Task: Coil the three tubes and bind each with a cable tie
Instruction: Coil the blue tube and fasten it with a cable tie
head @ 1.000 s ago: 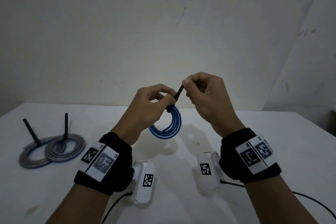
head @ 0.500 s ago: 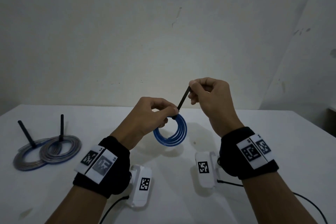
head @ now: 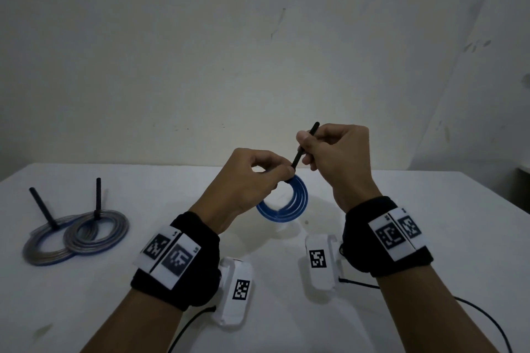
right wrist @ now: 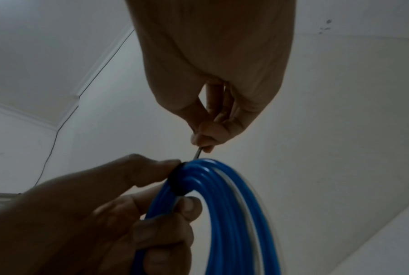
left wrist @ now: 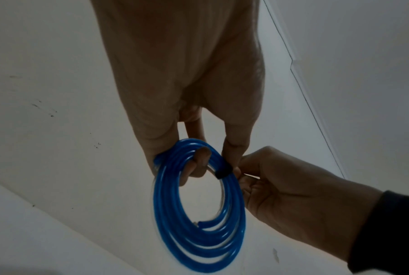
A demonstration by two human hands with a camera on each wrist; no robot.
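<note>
- Head view: above, facing forward and down over the blue coil (head: 282, 203).
- Wrist views: close beneath the blue coil, facing upward.
- Shared: the blue coil.

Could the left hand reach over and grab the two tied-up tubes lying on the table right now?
Probably not yet. The left hand holds the blue coil. The path to the two tied coils looks free, but it must let go first.

Left of the blue coil (head: 282, 203), the two bound coils (head: 77, 235) lie on the white table (head: 430, 223), their black ties (head: 98, 198) sticking upright in the way. Bare tabletop stretches right of the coil and between it and them.
</note>
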